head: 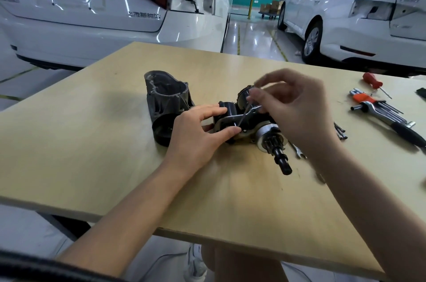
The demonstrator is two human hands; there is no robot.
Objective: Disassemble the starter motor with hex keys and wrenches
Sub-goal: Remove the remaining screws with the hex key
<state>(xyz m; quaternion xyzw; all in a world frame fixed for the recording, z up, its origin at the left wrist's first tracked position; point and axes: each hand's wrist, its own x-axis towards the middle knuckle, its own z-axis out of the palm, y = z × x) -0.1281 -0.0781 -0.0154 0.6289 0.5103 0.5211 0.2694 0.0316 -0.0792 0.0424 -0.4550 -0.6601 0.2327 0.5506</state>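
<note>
The starter motor lies on its side in the middle of the wooden table, with its geared shaft pointing toward me. My left hand grips the motor's black left end and steadies it. My right hand pinches a thin hex key whose tip sits in the motor's mounting plate. The detached dark nose housing rests just left of the motor.
At the table's right lie a hex key set in an orange holder, a ratchet wrench, a red-handled screwdriver, several loose long bolts and an open-end wrench. Two white cars stand beyond the table.
</note>
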